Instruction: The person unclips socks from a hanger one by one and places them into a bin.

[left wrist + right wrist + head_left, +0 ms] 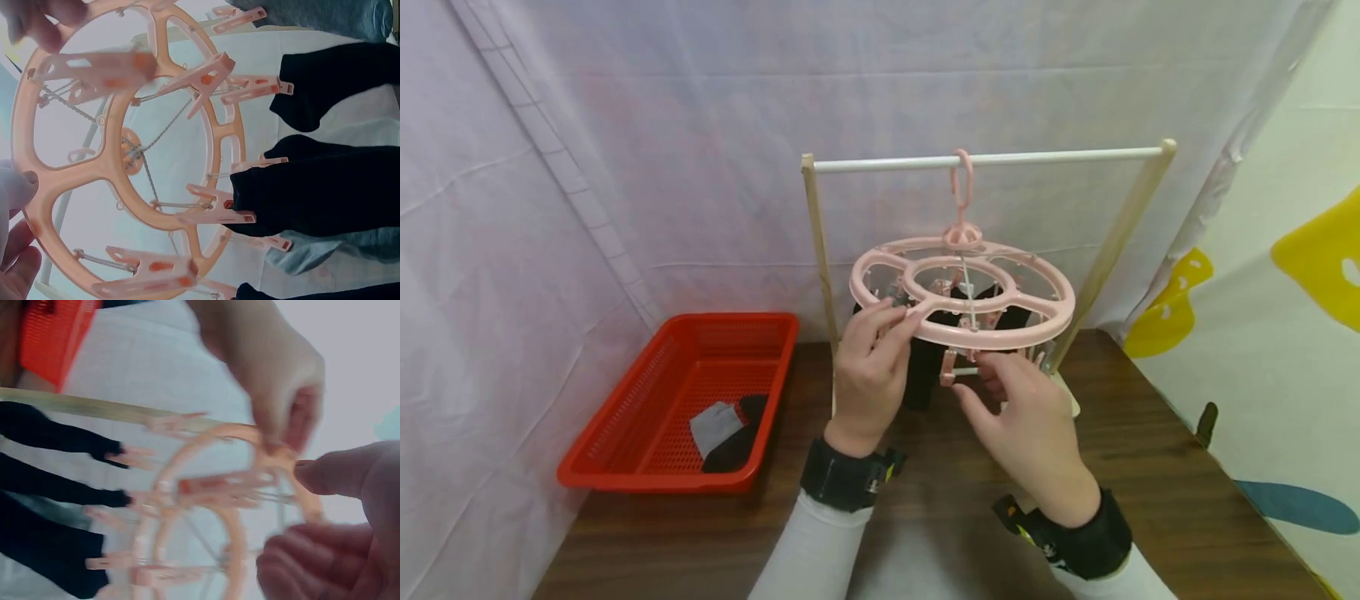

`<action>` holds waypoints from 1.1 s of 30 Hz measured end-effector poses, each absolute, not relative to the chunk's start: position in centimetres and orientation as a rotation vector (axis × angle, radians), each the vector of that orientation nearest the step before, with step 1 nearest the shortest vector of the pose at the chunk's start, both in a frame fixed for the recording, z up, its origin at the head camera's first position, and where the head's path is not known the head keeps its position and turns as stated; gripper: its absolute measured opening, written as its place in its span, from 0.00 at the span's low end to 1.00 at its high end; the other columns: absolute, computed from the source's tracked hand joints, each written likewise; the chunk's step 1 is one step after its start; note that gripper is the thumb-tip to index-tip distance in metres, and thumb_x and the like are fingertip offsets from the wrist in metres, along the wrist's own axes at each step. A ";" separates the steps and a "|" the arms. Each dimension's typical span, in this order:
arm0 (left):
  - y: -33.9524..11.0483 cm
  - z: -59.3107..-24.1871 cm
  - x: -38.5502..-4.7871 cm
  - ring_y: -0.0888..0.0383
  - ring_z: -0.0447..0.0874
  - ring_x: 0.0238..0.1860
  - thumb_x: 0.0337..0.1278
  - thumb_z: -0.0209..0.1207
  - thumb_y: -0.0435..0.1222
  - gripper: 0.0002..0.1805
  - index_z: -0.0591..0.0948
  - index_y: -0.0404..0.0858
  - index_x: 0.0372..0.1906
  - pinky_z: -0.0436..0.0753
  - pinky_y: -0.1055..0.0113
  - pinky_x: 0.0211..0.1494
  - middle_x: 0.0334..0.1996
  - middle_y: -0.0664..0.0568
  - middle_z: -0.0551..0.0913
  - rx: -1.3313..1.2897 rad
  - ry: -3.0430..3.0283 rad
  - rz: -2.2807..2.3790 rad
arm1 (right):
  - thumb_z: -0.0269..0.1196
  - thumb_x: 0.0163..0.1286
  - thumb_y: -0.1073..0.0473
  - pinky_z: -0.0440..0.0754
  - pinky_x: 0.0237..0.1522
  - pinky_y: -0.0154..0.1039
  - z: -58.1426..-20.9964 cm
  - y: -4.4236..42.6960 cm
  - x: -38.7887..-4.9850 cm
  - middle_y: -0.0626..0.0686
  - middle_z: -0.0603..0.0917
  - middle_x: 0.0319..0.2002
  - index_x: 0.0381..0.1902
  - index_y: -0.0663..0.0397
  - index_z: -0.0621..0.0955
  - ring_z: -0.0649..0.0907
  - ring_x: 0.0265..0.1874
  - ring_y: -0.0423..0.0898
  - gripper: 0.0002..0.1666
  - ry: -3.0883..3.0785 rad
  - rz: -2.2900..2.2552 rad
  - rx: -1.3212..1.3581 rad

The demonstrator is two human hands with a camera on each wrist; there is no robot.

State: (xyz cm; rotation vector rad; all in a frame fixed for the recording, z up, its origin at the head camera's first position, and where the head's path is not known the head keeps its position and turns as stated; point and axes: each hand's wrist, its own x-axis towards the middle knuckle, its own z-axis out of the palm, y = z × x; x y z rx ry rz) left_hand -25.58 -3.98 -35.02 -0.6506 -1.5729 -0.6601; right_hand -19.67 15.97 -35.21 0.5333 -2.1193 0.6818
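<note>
A round pink clip hanger (1033, 337) hangs by its hook from a white rod. My left hand (871, 367) pinches the near-left part of its rim between thumb and fingers. Just below the front rim is my right hand (1026, 417), beside a dangling pink clip (948, 367). In the right wrist view its thumb and loosely bent fingers (315, 556) are apart, with nothing seen held between them. Black socks (319, 190) and grey socks (325, 19) hang from clips on the far side. One clip (100, 67) near my right hand is blurred.
To the left stands a red plastic basket (625, 481) with a grey sock (715, 427) and a black cloth item (733, 448) inside. Wooden posts (820, 242) hold up the white rod (887, 164) above the brown table (1150, 467). White sheeting hangs behind.
</note>
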 end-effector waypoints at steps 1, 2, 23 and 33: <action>-4.0 -35.0 -25.6 0.44 0.88 0.57 0.64 0.68 0.26 0.11 0.92 0.38 0.48 0.85 0.58 0.67 0.46 0.43 0.89 -0.652 -1.573 -0.667 | 0.80 0.58 0.58 0.86 0.34 0.40 -34.9 16.3 -19.4 0.52 0.89 0.34 0.45 0.55 0.88 0.87 0.30 0.44 0.19 -2.080 0.686 0.573; -4.1 -35.1 -25.6 0.44 0.88 0.57 0.65 0.68 0.27 0.10 0.92 0.38 0.47 0.85 0.58 0.67 0.46 0.42 0.89 -0.652 -1.573 -0.674 | 0.78 0.60 0.59 0.85 0.35 0.37 -34.6 16.7 -19.2 0.52 0.89 0.32 0.43 0.56 0.88 0.86 0.29 0.43 0.15 -2.026 0.690 0.616; -4.5 -35.0 -25.7 0.43 0.88 0.56 0.65 0.69 0.27 0.07 0.92 0.34 0.44 0.85 0.59 0.67 0.45 0.41 0.89 -0.645 -1.566 -0.784 | 0.71 0.67 0.62 0.73 0.71 0.30 -34.5 23.0 -23.8 0.66 0.88 0.47 0.43 0.66 0.89 0.84 0.52 0.66 0.11 -1.726 0.764 0.675; -4.6 -35.0 -25.6 0.43 0.87 0.59 0.60 0.71 0.26 0.10 0.92 0.34 0.46 0.84 0.57 0.67 0.47 0.41 0.89 -0.639 -1.619 -0.815 | 0.64 0.78 0.47 0.73 0.70 0.27 -34.1 21.3 -23.7 0.69 0.85 0.44 0.41 0.63 0.90 0.83 0.47 0.67 0.23 -1.608 0.702 0.646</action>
